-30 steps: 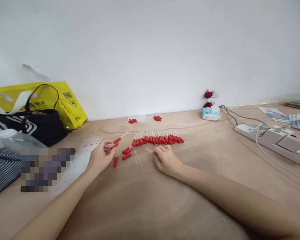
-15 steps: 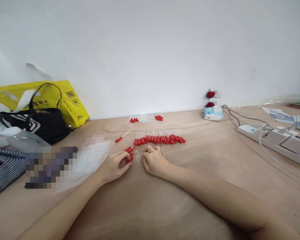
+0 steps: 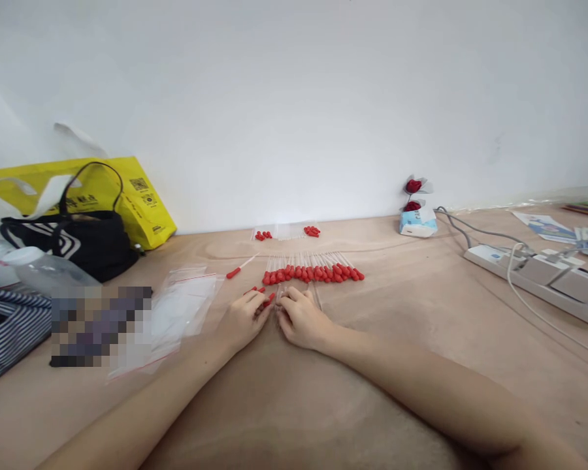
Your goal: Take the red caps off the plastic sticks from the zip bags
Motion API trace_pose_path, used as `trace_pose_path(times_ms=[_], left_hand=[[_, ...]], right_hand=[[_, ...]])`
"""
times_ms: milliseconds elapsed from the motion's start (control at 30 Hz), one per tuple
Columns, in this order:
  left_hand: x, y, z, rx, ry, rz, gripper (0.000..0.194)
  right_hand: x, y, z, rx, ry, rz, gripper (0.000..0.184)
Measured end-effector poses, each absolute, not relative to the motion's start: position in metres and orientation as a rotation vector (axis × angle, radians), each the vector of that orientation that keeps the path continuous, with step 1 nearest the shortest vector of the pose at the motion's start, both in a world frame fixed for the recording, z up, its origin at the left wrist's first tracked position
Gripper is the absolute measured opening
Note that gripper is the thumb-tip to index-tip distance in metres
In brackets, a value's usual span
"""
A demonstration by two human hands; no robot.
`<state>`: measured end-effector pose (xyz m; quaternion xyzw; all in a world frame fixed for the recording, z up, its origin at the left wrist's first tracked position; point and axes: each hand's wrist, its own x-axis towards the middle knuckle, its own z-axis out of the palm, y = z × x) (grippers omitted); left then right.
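My left hand point(image 3: 245, 318) and my right hand point(image 3: 301, 318) rest close together on the wooden table point(image 3: 372, 339), fingertips almost touching. The left fingers pinch a small red rubber cap point(image 3: 269, 299); other loose red caps point(image 3: 255, 290) lie just beyond them. The right fingers are curled on a thin clear glass tube point(image 3: 280, 295) pointing toward that cap. Beyond both hands lies a row of assembled droppers point(image 3: 313, 271), clear tubes with red caps. One single dropper point(image 3: 239, 267) lies apart to the left.
Clear zip bags point(image 3: 176, 307) lie left of my left hand. A black handbag point(image 3: 78, 245), a yellow bag point(image 3: 127, 196) and a striped cloth point(image 3: 4, 333) crowd the left. Small bags of red caps point(image 3: 287, 231) sit by the wall. A power strip point(image 3: 543, 277) with cables lies right.
My left hand slid right from the zip bags to the loose caps and picked one up. My right hand shifted left with a tube. The two hands came together.
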<state>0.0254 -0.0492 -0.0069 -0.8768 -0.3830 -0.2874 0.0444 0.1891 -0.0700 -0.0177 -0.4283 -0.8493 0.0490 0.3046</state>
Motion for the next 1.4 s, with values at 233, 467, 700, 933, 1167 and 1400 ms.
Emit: trace_pose_path(times_ms=[233,467,700,933,1167,1400], left_hand=[[0.008,-0.043,0.019,-2.476,-1.329,-0.922,0.015],[-0.017,0.022,0.024,-2.280,-1.786,-0.558,0.023],[-0.020,0.045,0.017,-2.260,-1.985,-0.437,0.032],[-0.020,0.042,0.014,-2.293,-1.967,-0.427,0.025],[-0.014,0.038,0.016,-2.233,-1.934,-0.508,0.029],[0.000,0.012,0.035,-2.086,-1.726,-0.898,0.028]], right_hand=[[0.231,-0.072,-0.016,-1.186,-2.082,0.083,0.012],[0.230,-0.092,-0.008,-1.196,-2.205,-0.057,0.046],[0.193,-0.094,-0.009,-1.265,-2.291,-0.093,0.036],[0.211,-0.080,-0.013,-1.179,-2.355,0.005,0.019],[0.223,-0.074,-0.012,-1.067,-2.305,-0.017,0.035],[0.257,-0.080,-0.016,-1.062,-2.060,-0.148,0.032]])
